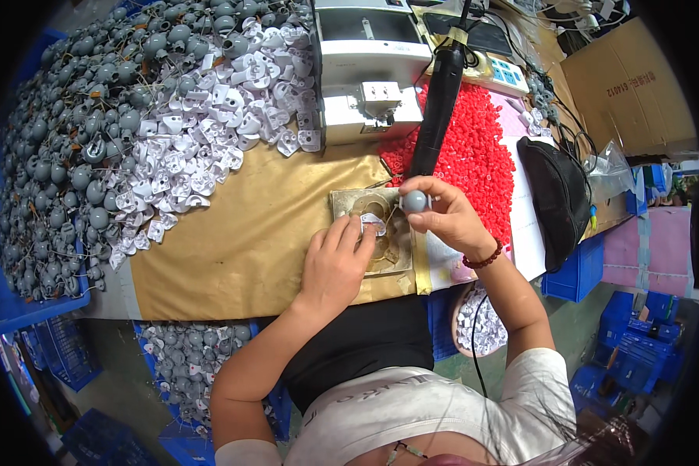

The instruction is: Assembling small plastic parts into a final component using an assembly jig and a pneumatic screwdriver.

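Your right hand (443,213) pinches 1 grey ball part (415,201) above the metal jig (351,203); your left hand (335,260) presses 1 white piece (373,223) onto that jig with narrow fingers.

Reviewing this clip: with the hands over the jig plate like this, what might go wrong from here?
1. The right hand pinches the round grey part only at its fingertips; it may slip and roll off the jig plate.
2. The left hand presses a small white piece right under the hanging black power screwdriver; fingers might get caught.
3. The red pellet pile touches the work spot, so pellets may stray into the jig.
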Tool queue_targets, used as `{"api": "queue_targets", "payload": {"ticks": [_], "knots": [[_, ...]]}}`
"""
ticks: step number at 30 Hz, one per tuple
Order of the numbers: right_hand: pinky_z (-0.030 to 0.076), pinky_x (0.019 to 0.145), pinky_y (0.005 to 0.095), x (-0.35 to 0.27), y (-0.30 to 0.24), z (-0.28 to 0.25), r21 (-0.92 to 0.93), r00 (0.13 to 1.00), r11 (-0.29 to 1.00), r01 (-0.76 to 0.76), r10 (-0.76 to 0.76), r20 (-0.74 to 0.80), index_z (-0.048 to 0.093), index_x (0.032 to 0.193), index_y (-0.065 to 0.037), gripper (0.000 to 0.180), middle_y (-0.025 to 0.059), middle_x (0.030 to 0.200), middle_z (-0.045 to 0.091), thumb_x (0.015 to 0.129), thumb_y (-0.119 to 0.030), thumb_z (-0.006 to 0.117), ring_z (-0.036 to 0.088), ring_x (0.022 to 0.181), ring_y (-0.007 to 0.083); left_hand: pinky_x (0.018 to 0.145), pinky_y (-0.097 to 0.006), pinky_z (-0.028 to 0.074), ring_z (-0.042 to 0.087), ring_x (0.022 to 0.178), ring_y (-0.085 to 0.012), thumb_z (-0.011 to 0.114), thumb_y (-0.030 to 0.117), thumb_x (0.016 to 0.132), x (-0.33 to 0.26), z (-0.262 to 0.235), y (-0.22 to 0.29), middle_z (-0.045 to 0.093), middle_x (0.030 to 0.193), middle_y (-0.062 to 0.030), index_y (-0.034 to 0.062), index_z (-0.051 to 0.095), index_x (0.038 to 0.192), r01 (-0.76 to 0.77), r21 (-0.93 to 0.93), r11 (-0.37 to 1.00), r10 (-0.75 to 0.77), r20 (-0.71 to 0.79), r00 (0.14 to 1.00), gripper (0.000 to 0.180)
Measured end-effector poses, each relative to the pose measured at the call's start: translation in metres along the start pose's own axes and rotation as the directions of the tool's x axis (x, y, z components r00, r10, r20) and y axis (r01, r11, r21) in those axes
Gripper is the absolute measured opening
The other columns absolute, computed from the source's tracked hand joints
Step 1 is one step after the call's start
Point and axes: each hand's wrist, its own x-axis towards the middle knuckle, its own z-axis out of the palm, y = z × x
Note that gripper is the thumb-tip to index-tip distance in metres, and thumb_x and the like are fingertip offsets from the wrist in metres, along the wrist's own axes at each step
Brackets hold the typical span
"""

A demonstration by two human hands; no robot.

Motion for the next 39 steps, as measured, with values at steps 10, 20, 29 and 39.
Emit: {"api": "queue_targets", "payload": {"ticks": [10,20,29,39], "knots": [[0.046,0.057,0.0234,0.017,0.009,0.016,-0.695,0.998,0.719,-0.018,-0.030,-0.057,0.071,0.107,0.000,0.029,0.0001,0.081,0.071,0.087,-0.018,0.082,0.060,0.072,0.0027,0.091,-0.042,0.050,0.061,0.116,-0.0296,0.072,0.007,0.080,0.001,0.000,-0.007,0.066,0.118,-0.0119,0.0073,0.071,0.111,-0.026,-0.039,0.999,0.026,-0.011,1.000,0.031],[0.049,0.053,0.0359,0.016,0.034,0.025,-0.959,0.908,0.224,0.174,-0.413,0.068,0.062,0.111,-0.006,0.044,0.0065,0.067,0.062,0.083,-0.032,0.083,0.065,0.059,0.0261,0.090,-0.043,0.048,0.060,0.112,-0.0293,0.076,0.011,0.077,0.013,0.001,-0.007,0.064,0.109,-0.0095,0.0079,0.065,0.116,0.095,-0.162,0.982,-0.100,-0.021,0.995,0.040],[0.050,0.072,0.0305,0.047,-0.003,-0.008,-0.895,0.503,0.363,0.261,-0.842,-0.195,0.052,0.133,0.000,0.053,0.0084,0.103,0.062,0.087,-0.011,0.077,0.060,0.082,0.0178,0.089,-0.041,0.047,0.058,0.110,-0.0278,0.076,0.013,0.079,0.027,-0.004,-0.004,0.062,0.106,-0.0074,0.0086,0.064,0.120,0.066,-0.095,0.993,-0.066,-0.004,0.998,0.043],[0.055,0.077,0.0321,0.070,-0.043,0.015,-0.677,0.398,0.502,0.538,-0.859,-0.321,0.043,0.139,0.000,0.055,0.0072,0.100,0.066,0.091,0.002,0.069,0.065,0.088,0.0157,0.081,-0.041,0.050,0.060,0.101,-0.0276,0.074,0.010,0.077,0.033,0.001,-0.002,0.062,0.099,-0.0073,0.0081,0.065,0.111,0.130,-0.135,0.982,-0.131,0.001,0.991,0.036]]}}
